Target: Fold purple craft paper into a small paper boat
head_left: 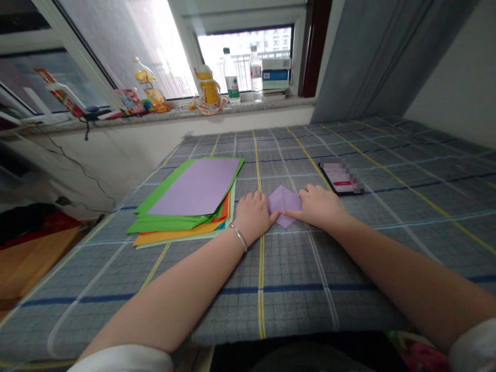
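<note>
Both your thumbs are down on the folded purple paper (284,199), which sits on the checked cloth (287,263) between your left hand (253,214) and right hand (320,206). Your other fingers curl at its sides, hiding those edges; whether they pinch or merely press, I can't tell. Left of you, a purple sheet (197,186) covers most of the coloured stack (166,223). Beyond your right hand, blocky blurring obscures part of the phone (335,175), and your sleeves run out of view.
</note>
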A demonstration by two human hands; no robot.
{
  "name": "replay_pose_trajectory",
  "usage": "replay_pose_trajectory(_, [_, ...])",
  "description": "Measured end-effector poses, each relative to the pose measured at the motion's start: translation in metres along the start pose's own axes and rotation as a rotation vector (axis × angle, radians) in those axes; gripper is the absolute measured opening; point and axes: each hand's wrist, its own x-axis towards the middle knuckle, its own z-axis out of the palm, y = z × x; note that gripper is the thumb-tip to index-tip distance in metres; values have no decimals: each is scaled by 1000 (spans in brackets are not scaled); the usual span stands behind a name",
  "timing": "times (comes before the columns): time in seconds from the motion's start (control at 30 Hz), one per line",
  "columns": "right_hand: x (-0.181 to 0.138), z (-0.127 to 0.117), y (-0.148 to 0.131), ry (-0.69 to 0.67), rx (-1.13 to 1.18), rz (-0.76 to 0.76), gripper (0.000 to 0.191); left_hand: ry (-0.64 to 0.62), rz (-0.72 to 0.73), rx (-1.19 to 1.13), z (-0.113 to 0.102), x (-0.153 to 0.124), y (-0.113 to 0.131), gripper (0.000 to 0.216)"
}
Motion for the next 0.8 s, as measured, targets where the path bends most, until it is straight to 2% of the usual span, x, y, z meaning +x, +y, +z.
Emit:
replay_pose_trajectory(0.1, [9,4,-2,9,22,56,80,19,-2,-28,4,3,-4,54])
replay_pose_trajectory(0.3, [31,11,-3,-61,64,158,85,7,-7,-24,6,6,-6,47])
replay_pose_trajectory(0.4, [38,14,-3,-85,94,196,82,2,-10,-30,6,7,-8,47])
replay_pose_trajectory(0.53, [37,18,-3,-40,91,172,72,5,-9,-32,7,7,-9,46])
replay_pose_trajectory(0.7, [25,16,-4,11,64,97,84,23,2,-31,10,8,-10,42])
replay_pose_trajectory(0.8, [19,12,-3,-1,51,26,83,32,3,-31,12,8,-11,41])
